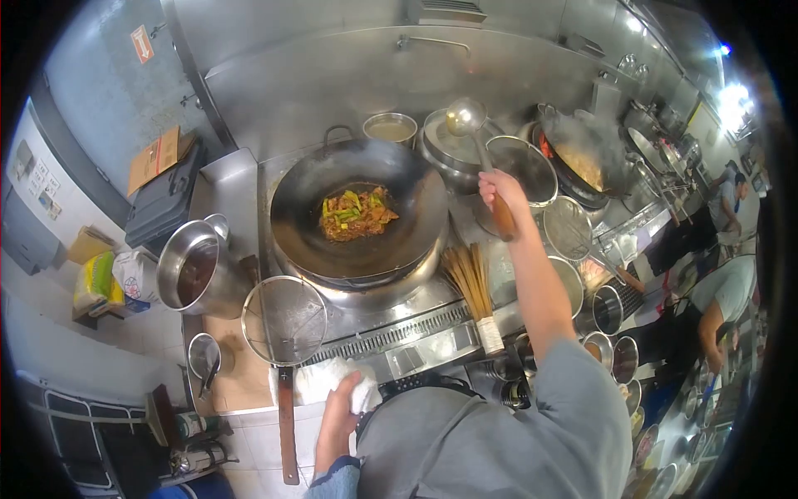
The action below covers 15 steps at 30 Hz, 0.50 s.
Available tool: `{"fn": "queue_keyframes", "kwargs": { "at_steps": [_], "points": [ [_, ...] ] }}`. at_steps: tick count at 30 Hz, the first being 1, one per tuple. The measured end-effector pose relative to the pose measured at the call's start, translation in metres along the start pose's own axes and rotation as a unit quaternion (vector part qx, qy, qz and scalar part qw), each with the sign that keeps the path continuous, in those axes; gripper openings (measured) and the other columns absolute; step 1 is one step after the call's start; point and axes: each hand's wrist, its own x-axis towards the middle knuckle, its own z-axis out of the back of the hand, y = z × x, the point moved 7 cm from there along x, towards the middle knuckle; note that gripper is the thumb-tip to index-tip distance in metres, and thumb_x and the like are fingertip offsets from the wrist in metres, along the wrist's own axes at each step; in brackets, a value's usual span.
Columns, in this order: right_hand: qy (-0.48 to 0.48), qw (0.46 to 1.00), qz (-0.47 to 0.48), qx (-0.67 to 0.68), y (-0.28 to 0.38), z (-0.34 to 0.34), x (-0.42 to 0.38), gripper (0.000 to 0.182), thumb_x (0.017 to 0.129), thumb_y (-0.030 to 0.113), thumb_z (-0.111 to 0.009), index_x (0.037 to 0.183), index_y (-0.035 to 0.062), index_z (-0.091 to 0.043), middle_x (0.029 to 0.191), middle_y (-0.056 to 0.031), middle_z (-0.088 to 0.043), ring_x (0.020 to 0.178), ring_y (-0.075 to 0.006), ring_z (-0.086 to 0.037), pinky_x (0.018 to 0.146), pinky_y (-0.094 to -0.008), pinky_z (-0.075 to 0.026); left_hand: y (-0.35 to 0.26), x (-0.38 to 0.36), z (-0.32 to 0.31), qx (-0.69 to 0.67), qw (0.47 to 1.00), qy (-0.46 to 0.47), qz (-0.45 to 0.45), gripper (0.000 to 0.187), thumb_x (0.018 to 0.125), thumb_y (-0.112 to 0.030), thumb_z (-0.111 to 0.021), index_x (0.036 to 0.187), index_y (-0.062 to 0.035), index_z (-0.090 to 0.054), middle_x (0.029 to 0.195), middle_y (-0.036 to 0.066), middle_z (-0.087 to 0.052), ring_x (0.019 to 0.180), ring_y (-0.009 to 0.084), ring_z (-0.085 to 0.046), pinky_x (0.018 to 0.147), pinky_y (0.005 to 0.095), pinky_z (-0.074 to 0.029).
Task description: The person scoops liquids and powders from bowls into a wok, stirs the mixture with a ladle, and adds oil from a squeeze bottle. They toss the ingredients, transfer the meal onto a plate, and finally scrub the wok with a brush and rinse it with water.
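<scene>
My right hand (504,190) is wrapped round the wooden handle of a ladle (467,117), its metal bowl raised over the pots behind the stove. Low at the front, my left hand (337,416) grips a white cloth (330,384). A large dark wok (291,200) sits on the burner, left of my right arm. Browned pieces of food with green vegetable (359,214) lie in its bottom. Beside my left hand, a round mesh strainer (285,320) with a long wooden handle rests across the counter edge. A bamboo wok brush (474,287) leans between wok and right forearm.
A tall steel pot (177,287) with dark liquid and a small pot (202,356) stand at left. Behind are a pot of pale liquid (390,127) and a steaming second wok (613,185). Other people (721,291) work at far right.
</scene>
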Motion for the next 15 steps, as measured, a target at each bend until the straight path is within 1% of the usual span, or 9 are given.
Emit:
{"fn": "queue_keyframes", "kwargs": {
  "at_steps": [2, 3, 5, 6, 9, 11, 12, 13, 15],
  "points": [
    [0.022, 0.999, -0.014, 0.025, 0.004, -0.005, -0.026, 0.019, 0.088, 0.004, -0.059, 0.098, 0.0053, -0.042, 0.070, -0.0019, -0.049, 0.049, -0.0049, -0.044, 0.038, -0.0204, -0.034, -0.007, 0.000, -0.004, 0.014, 0.999, 0.022, 0.035, 0.038, 0.091, -0.024, -0.058, 0.123, -0.0026, -0.056, 0.114, 0.007, -0.062, 0.102, 0.0188, -0.061, 0.082, 0.0334, -0.052],
    [0.033, 0.998, -0.024, 0.037, 0.005, -0.008, -0.040, 0.020, 0.088, 0.004, -0.059, 0.097, 0.0059, -0.041, 0.072, -0.0026, -0.050, 0.049, -0.0051, -0.044, 0.039, -0.0208, -0.034, -0.011, 0.002, -0.006, 0.022, 0.998, 0.041, 0.030, 0.038, 0.090, -0.025, -0.059, 0.120, -0.0021, -0.056, 0.108, 0.008, -0.063, 0.093, 0.0195, -0.062, 0.074, 0.0339, -0.051],
    [0.043, 0.998, -0.037, 0.014, 0.008, -0.024, -0.078, 0.018, 0.089, 0.004, -0.059, 0.096, 0.0070, -0.042, 0.073, -0.0020, -0.051, 0.050, -0.0041, -0.044, 0.038, -0.0206, -0.033, -0.017, 0.011, -0.011, 0.035, 0.996, 0.074, 0.022, 0.037, 0.088, -0.027, -0.061, 0.114, -0.0011, -0.057, 0.095, 0.010, -0.065, 0.075, 0.0208, -0.063, 0.058, 0.0347, -0.050],
    [0.048, 0.998, -0.046, 0.004, 0.007, -0.032, -0.096, 0.017, 0.089, 0.004, -0.059, 0.095, 0.0076, -0.043, 0.073, -0.0017, -0.051, 0.050, -0.0036, -0.044, 0.038, -0.0206, -0.033, -0.017, 0.016, -0.012, 0.041, 0.994, 0.092, 0.032, 0.037, 0.088, -0.027, -0.061, 0.113, -0.0010, -0.058, 0.094, 0.010, -0.064, 0.075, 0.0203, -0.063, 0.058, 0.0339, -0.050],
    [0.062, 0.991, -0.061, -0.098, -0.002, -0.045, -0.141, 0.023, 0.089, 0.006, -0.058, 0.111, 0.0041, -0.048, 0.073, -0.0002, -0.050, 0.049, -0.0043, -0.043, 0.037, -0.0212, -0.033, -0.021, 0.028, -0.018, 0.064, 0.987, 0.141, 0.052, 0.036, 0.088, -0.028, -0.061, 0.111, -0.0005, -0.058, 0.092, 0.010, -0.064, 0.074, 0.0194, -0.062, 0.058, 0.0321, -0.049],
    [0.047, 0.974, -0.033, -0.218, -0.010, -0.060, -0.171, 0.039, 0.090, 0.007, -0.057, 0.126, 0.0021, -0.044, 0.071, 0.0008, -0.047, 0.048, -0.0044, -0.041, 0.035, -0.0209, -0.034, -0.025, 0.031, -0.025, 0.085, 0.980, 0.174, 0.056, 0.036, 0.088, -0.028, -0.062, 0.110, 0.0001, -0.058, 0.091, 0.010, -0.063, 0.073, 0.0191, -0.062, 0.058, 0.0315, -0.049],
    [0.038, 0.959, -0.017, -0.279, -0.013, -0.067, -0.183, 0.046, 0.090, 0.007, -0.057, 0.134, 0.0011, -0.042, 0.071, 0.0012, -0.045, 0.047, -0.0045, -0.041, 0.034, -0.0208, -0.034, -0.026, 0.031, -0.026, 0.089, 0.979, 0.172, 0.063, 0.036, 0.088, -0.028, -0.062, 0.110, 0.0003, -0.058, 0.090, 0.010, -0.063, 0.073, 0.0193, -0.062, 0.058, 0.0318, -0.049],
    [0.033, 0.958, -0.025, -0.283, -0.018, -0.072, -0.193, 0.068, 0.088, 0.005, -0.059, 0.147, 0.0020, -0.026, 0.068, 0.0020, -0.044, 0.046, -0.0055, -0.040, 0.035, -0.0220, -0.037, -0.027, 0.032, -0.027, 0.093, 0.978, 0.172, 0.069, 0.037, 0.088, -0.029, -0.062, 0.110, 0.0006, -0.058, 0.090, 0.010, -0.063, 0.072, 0.0194, -0.062, 0.059, 0.0320, -0.049],
    [0.037, 0.939, -0.001, -0.343, -0.019, -0.077, -0.206, 0.067, 0.087, 0.004, -0.060, 0.146, 0.0020, -0.027, 0.069, 0.0015, -0.045, 0.045, -0.0055, -0.040, 0.035, -0.0221, -0.037, -0.024, 0.034, -0.029, 0.093, 0.977, 0.176, 0.078, 0.038, 0.089, -0.029, -0.062, 0.111, 0.0011, -0.057, 0.091, 0.010, -0.063, 0.073, 0.0200, -0.062, 0.060, 0.0326, -0.050]
  ]
}}
